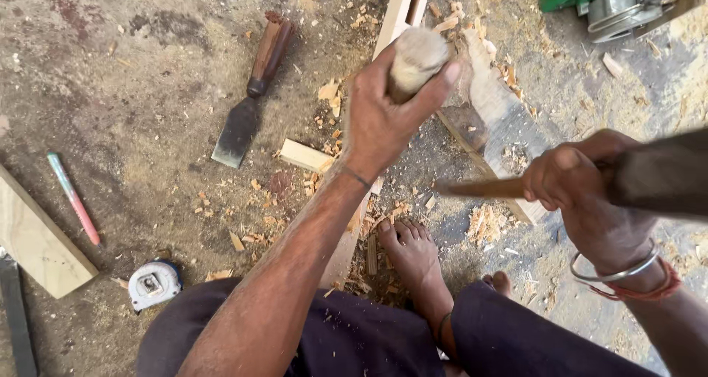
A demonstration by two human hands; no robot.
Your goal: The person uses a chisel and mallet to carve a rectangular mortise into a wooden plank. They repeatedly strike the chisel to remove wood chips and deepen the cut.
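Sawdust-strewn concrete floor (133, 111) under hands: left (383, 119) gripping chisel handle (414, 56), right (582, 181) clutching hammer (656, 174).

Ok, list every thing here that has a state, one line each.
left hand: closed round a chisel handle
right hand: gripping a hammer handle, raised
wooden beam: lying under the foot, mortise cut
spare chisel: lying flat, untouched
tape measure: retracted
pen: lying on the ground

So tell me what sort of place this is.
Likely an informal woodworking spot on bare ground: wood chips litter the dirt, a broad chisel and tape measure lie nearby, and the left hand holds a wooden tool handle over a mortised plank.
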